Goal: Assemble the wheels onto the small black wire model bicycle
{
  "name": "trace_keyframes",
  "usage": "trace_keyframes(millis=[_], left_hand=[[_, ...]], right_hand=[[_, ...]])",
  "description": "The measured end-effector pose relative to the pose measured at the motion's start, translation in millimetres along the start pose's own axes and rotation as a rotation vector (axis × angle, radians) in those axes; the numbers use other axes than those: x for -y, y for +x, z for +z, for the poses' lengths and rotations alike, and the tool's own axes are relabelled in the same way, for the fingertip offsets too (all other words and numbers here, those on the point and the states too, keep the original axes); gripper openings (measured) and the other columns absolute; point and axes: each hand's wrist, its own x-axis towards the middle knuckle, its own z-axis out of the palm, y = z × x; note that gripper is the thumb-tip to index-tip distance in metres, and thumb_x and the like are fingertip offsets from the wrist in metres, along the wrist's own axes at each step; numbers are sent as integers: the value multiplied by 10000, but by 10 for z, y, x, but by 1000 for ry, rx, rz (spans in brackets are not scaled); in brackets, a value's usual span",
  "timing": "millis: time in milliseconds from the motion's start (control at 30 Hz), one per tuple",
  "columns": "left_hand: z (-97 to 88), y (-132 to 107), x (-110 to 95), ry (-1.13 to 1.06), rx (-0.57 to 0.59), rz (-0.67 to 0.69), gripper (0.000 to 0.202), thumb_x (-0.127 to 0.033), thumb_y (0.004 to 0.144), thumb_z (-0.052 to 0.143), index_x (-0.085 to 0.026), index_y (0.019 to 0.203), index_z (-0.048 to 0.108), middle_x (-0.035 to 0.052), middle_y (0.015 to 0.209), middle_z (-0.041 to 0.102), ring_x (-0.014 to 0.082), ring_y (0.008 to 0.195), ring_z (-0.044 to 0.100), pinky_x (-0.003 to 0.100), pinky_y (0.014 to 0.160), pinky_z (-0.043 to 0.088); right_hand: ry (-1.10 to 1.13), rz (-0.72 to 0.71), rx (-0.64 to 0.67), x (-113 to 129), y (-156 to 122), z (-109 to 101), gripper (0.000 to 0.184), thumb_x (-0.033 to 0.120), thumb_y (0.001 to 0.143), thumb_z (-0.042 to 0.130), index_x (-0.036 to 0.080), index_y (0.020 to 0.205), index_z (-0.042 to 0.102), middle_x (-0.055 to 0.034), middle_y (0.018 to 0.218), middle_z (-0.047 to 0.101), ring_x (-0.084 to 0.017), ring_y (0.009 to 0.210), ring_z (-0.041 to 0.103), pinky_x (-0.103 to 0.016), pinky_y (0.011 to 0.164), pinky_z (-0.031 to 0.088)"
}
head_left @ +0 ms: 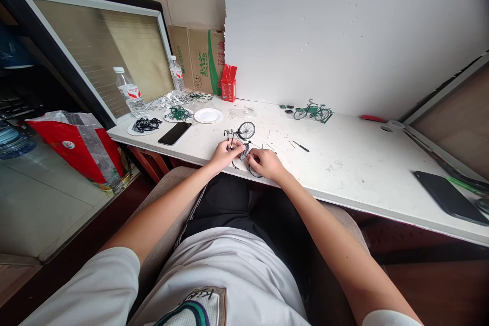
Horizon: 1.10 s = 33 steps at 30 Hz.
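Observation:
Close to the table's front edge, both hands work at a small black model bicycle (246, 131). It is tipped over, with one spoked wheel at the far side and the other wheel (254, 171) partly under my right hand. My left hand (226, 156) is closed, thumb and fingers pinching the middle of the bicycle. My right hand (267, 164) is closed too, its thumb and forefinger together on the bicycle's frame from the right. The fingers hide much of the frame, and any tiny part between them cannot be made out. Just right lies a thin dark-handled tool (301, 146).
A green model bicycle (313, 111) stands farther back. At left are a phone (174, 133), a white plate (208, 115), plates of black parts (145, 125) and green parts (179, 113), and a water bottle (131, 94). Another dark phone-like slab (451, 196) lies far right.

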Motion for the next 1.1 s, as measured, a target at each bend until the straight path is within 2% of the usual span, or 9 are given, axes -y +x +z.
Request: trace_keyframes(millis=[533,833,1100], left_hand=[[3,2,26,-4,2,-3,393,-476,781,834,-149,952,697,70,901,720,175,787,673,286,699,567],[25,-28,-46,13,-3,-8,381,-461,769,838,-143,927,698,66,868,716,160,729,654,291,690,564],[14,-24,-12,25,21,22,375,-464,788,822,-145,939,695,62,869,710,153,715,652,277,666,557]], right_hand=[[3,3,9,0,-1,-5,272,344,1006,480,198,884,674,-46,722,693,-178,640,560,-281,643,314],[17,-14,-3,-2,-3,-4,265,334,1003,483,200,863,663,-34,709,680,-165,619,542,-278,636,311],[9,-8,1,-3,-2,-2,275,340,1007,477,200,862,664,-36,696,675,-171,617,541,-280,636,304]])
